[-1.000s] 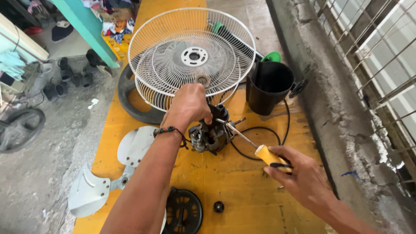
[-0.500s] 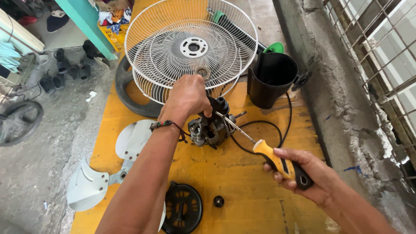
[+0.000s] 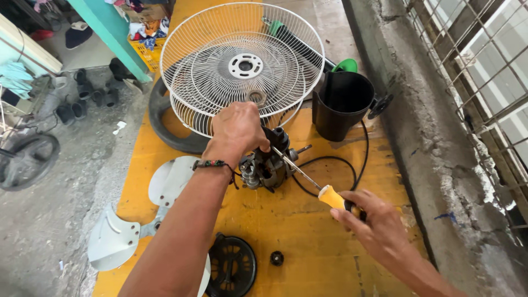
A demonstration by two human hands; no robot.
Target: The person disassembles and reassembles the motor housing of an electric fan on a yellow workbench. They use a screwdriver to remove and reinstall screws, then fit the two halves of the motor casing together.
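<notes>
we are working at a yellow wooden bench (image 3: pixel 330 247) beside a grey concrete wall (image 3: pixel 418 110); our left hand (image 3: pixel 237 131) is gripping the small dark metal fan motor (image 3: pixel 267 165), right hand (image 3: pixel 371 223) fingers closed around the yellow-handled screwdriver (image 3: pixel 330 195).

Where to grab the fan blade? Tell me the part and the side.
Grip the fan blade at its central hub, coming from above on the left. It lies flat on the yellow table with thin curved vanes, and the left hand's forearm crosses its right side.

Yellow workbench (image 3: pixel 330 258), grey concrete floor (image 3: pixel 60 220); rough concrete ledge (image 3: pixel 440 137), metal window grille (image 3: pixel 484 71); daylight
</notes>
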